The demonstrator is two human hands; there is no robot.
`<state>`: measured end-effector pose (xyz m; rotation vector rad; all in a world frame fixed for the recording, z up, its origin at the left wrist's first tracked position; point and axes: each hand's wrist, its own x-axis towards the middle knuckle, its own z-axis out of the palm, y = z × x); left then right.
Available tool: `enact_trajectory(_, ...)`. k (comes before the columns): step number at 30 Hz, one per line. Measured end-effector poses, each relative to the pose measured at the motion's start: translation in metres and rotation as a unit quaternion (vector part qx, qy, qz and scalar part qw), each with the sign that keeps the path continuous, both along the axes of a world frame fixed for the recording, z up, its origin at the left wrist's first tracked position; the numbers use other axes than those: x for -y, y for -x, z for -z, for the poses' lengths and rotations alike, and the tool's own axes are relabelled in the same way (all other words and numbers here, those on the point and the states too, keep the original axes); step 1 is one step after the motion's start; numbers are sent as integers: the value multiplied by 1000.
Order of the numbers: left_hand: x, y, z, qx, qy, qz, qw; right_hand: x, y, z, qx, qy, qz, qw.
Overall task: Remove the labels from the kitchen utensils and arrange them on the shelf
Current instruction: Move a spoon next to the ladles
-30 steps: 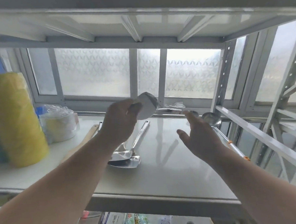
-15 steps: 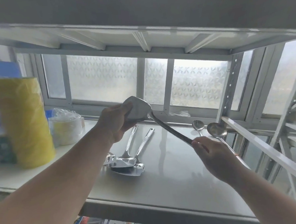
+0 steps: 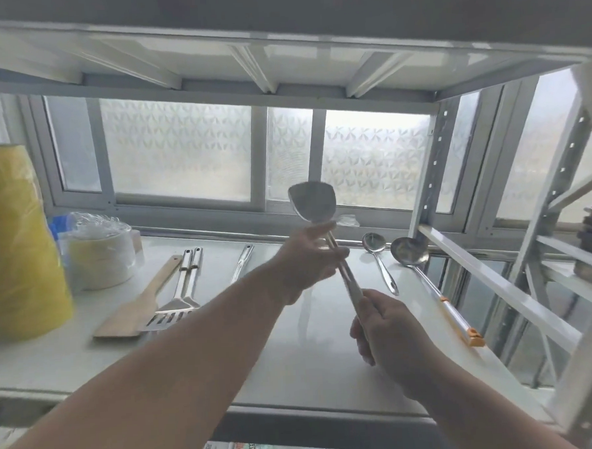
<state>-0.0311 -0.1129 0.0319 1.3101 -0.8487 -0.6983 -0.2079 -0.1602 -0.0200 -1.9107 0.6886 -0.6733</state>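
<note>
A: From the head camera, the steel spatula [image 3: 315,202] was up in the air over the shelf [image 3: 295,361], blade toward the frosted window [image 3: 181,154]. The left hand [image 3: 307,261] was closed on the shaft just under the blade, the right hand [image 3: 385,326] wrapped round the handle lower down.

B: Both clamped on it, then. And the rest of the set?

A: Lying on the shelf: a wooden turner [image 3: 138,308] touching a slotted turner [image 3: 178,299] on the left, a small spoon [image 3: 379,261] and an orange-tipped ladle [image 3: 424,279] on the right.

B: The risk there?

A: Probably the swing. The blade was blurred and held high, so it could clip the shelf board above or the window frame. Set down carelessly, it could knock the spoon or ladle toward the open right edge.

B: Any label visible?

A: None could be made out; motion blur hid the blade's surface, and the handle end sat inside the right fist. One more steel handle [image 3: 243,261] ran under the left forearm, its head covered.
</note>
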Motion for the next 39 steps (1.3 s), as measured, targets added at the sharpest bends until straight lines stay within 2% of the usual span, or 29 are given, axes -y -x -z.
enact_trajectory(3,22,13,23,-58,-13,-14,998,0,1,2,-11,5,16,1000)
enact_trajectory(7,45,23,38,-67,-40,-29,997,1,12,2,-65,100,62,991)
enact_trajectory(10,59,25,40,-35,-84,-37,995,-3,25,0,-96,208,69,971)
enact_trajectory(13,71,18,42,-1,-139,-58,989,-1,33,4,-99,295,35,950)
enact_trajectory(16,83,8,47,113,-195,-73,971,12,31,13,-125,332,9,935)
enact_trajectory(19,95,3,51,237,-242,-95,936,25,24,18,-164,345,-7,924)
enact_trajectory(22,106,1,58,296,-256,-102,915,37,16,19,-182,342,-18,922)
enact_trajectory(26,116,1,62,387,-332,-138,849,53,5,19,-189,358,-30,914)
enact_trajectory(28,122,-5,61,410,-348,-146,830,60,0,18,-190,360,-34,913)
enact_trajectory(32,135,-14,69,421,-359,-143,821,72,-8,25,-151,359,-38,920)
enact_trajectory(39,146,-29,83,378,-325,-163,851,77,-13,33,-111,361,-39,925)
